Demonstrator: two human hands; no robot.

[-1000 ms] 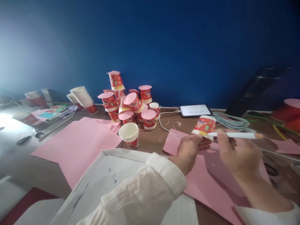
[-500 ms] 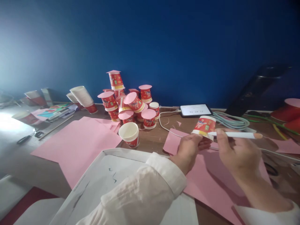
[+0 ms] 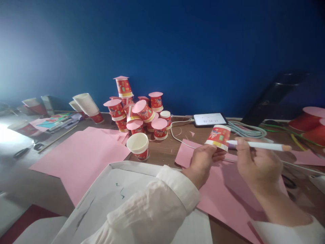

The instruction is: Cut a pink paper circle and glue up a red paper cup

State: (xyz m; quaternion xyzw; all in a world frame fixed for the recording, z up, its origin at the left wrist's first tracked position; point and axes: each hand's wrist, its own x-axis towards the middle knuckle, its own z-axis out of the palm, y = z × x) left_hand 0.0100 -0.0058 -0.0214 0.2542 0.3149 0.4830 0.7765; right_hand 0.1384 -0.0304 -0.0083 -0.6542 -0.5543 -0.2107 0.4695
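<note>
Left hand (image 3: pixel 203 159) is gripping a red cup (image 3: pixel 218 137) tipped on its side, held up over the pink paper (image 3: pixel 223 196) on the counter (image 3: pixel 162 150). Right hand (image 3: pixel 256 164) is pinching a white pen (image 3: pixel 256 145), tip right at the cup's rim. Cup pile (image 3: pixel 137 112) sits further back.

Your head turned slightly, so the cup pile (image 3: pixel 137 112) and pink sheet (image 3: pixel 81 159) sit a bit further left in frame. Phone (image 3: pixel 209 119) timer ticked from 02:24:22 to 02:24:23. Your right hand (image 3: pixel 256 166) nudged the pen (image 3: pixel 256 145) in: its purplish tip now meets the rim of the cup (image 3: pixel 218 136) in your left hand (image 3: pixel 203 162).
</note>
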